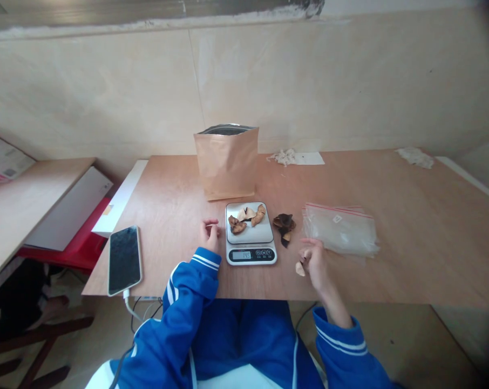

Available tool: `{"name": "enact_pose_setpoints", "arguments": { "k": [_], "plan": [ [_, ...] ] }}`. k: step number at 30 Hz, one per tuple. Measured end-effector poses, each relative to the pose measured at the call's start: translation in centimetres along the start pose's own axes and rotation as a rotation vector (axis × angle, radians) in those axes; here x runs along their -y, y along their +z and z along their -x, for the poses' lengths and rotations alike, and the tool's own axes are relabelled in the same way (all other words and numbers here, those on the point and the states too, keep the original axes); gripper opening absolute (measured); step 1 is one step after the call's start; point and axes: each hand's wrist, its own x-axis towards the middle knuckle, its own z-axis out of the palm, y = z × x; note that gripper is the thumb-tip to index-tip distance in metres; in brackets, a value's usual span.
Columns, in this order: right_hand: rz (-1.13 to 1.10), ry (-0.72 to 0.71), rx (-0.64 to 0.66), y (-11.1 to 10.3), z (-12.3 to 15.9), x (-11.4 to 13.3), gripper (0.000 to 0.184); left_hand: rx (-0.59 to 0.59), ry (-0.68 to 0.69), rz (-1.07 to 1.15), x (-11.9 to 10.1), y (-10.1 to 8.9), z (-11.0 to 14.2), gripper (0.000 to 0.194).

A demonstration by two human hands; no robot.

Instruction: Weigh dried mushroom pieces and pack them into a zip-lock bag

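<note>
A small digital scale (251, 240) sits on the wooden table (390, 270) with several dried brown slices (246, 217) on its platform; its display shows digits. My left hand (210, 233) rests curled on the table just left of the scale, nothing seen in it. My right hand (314, 260) lies right of the scale, fingers pinched on a pale dried piece (300, 268). A small pile of dark dried pieces (284, 223) lies between the scale and a stack of clear zip bags (340, 229).
An open brown paper pouch (227, 161) stands behind the scale. A phone (124, 259) on a cable lies at the table's left front corner. White scraps (284, 156) and a paper slip lie near the wall. A second table (21, 200) stands at left.
</note>
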Motion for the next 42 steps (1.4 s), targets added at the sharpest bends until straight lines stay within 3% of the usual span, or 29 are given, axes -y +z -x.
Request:
{"name": "enact_pose_setpoints", "arguments": {
  "k": [3, 6, 11, 16, 22, 26, 32, 35, 39, 42],
  "plan": [
    [-0.247, 0.247, -0.023, -0.5, 1.8, -0.3, 0.027, 0.014, -0.002, 0.005, -0.1, 0.0, 0.0, 0.019],
    [-0.289, 0.299, -0.052, -0.8, 2.6, 0.4, 0.033, 0.001, 0.005, 0.015, -0.1, 0.1, 0.0, 0.019],
    [-0.24, 0.205, -0.054, -0.7, 2.1, 0.7, 0.044, -0.008, 0.005, 0.019, 0.1, 0.3, 0.0, 0.014],
    [-0.135, -0.057, -0.081, 0.6, 1.0, 1.8, 0.041, -0.007, 0.007, 0.006, 0.1, 0.2, 0.0, 0.011],
    [-0.289, -0.103, 0.226, 4.4, -0.8, 3.6, 0.043, -0.017, 0.016, -0.001, 0.3, 0.2, 0.0, 0.014],
    [-0.273, -0.109, 0.298, 6.2, -1.7, 3.2, 0.043, -0.014, 0.028, 0.002, 0.4, 0.1, -0.1, 0.016],
    [0.201, -0.371, 0.086, 5.9, -2.3, 2.6, 0.03, -0.026, 0.035, -0.005, 0.3, 0.1, -0.1, 0.017],
    [0.233, -0.458, 0.006, 5.6, -2.2, 2.8, 0.03, -0.03, 0.033, -0.01, 0.3, 0.2, -0.1, 0.02],
    [0.17, -0.428, -0.108, 4.8, -0.9, 2.4, 0.028, -0.025, 0.031, -0.01, 0.2, 0.2, 0.0, 0.022],
    [0.171, -0.364, -0.124, 3.4, 0.6, 0.7, 0.029, -0.017, 0.03, -0.006, 0.1, 0.1, 0.0, 0.021]
  ]
}}
